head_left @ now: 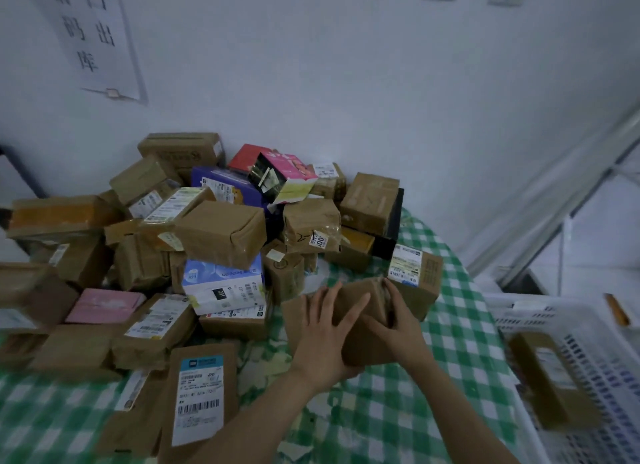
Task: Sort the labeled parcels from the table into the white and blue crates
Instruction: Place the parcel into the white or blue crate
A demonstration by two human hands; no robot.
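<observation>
Both hands are on one brown parcel (pixel 356 290), just right of centre on the worktop (pixel 398 418) with its green-and-white checked cloth. The left hand (pixel 322 339) lies across the parcel's near-left side, fingers splayed over the top and thumb hooked round the near edge, so it grips. The right hand (pixel 398 321) clamps the right end, fingers curled over the taped seam. Whether the parcel is lifted or resting on the cloth I cannot tell, and no label shows on the faces turned this way.

At 10 o'clock from the hands rises the pile of parcels (pixel 194 235), mostly brown card, with a blue-and-white box (pixel 225 283) leaning at its front. At 1 o'clock, just beside the right hand, sits a labelled brown box (pixel 415 269). At 8 o'clock a flat brown mailer (pixel 201 394) lies label up.

The white crate (pixel 595 353) stands at 3 o'clock, off the worktop's right edge (lattice walls, rather blurred), and one brown parcel in the crate (pixel 550 384) lies on its floor.
</observation>
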